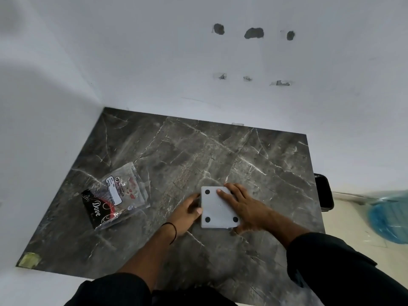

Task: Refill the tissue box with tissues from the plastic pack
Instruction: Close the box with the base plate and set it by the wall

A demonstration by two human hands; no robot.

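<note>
Tissue box (pixel 218 206) lies upside down on the dark marble worktop (pixel 254 155), near the front edge, approx centre. Its pale grey base faces up w/ black round feet at the corners; three show, the fourth is under the right hand.

Left hand (pixel 187 209) presses against the box's left side, thumb tip on the left edge. Right hand (pixel 241 205) lies spread flat over the top right part of the base, fingers wide, index reaching toward the middle. Neither is closed round anything; both just brace the box.

Plastic pack (pixel 117 195) sits well apart to the left, flat on the worktop. Clear film w/ printed label, dark card inside. Looks thin and slack, so tissues may be few or already out; can't tell.

Handling, as a guess:
- Box: stiff, hard-shell, prob. light when empty. Smooth sides could slip on polished stone, so hold by opposite side edges, not the flat base.
- Base panel likely slides or pops off; press w/ one palm, steady the side w/ the other.
- Pack: soft, crinkly, slippery film. Pinch at the open end.
- Tissues: soft, tear easily; lift as one stack, squeezed lightly from both sides.
</note>
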